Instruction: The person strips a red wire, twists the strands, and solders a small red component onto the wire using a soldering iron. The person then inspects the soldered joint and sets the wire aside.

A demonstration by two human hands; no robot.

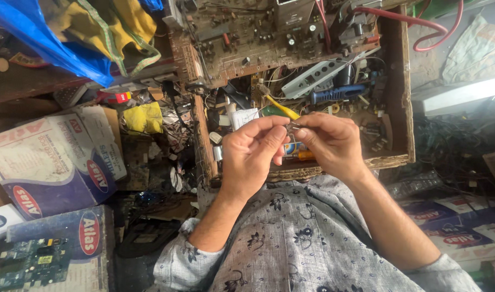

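Item: I am watching the left hand (254,154) and right hand (329,141) pinching together on a small metal part (294,127), just above the near edge of the wooden tray (401,103). Beyond it, a yellow-handled screwdriver (280,105) and a blue-handled tool (336,93) are lying among loose components; a circuit board (258,38) is sitting at the far side.

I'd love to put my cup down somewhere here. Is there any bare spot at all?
Hardly. The wooden tray is packed with parts, a blue-handled tool and a circuit board. Both hands pinch a small metal part over it. The flattest free surface is the cardboard box top at left; beside it lies cluttered scrap.
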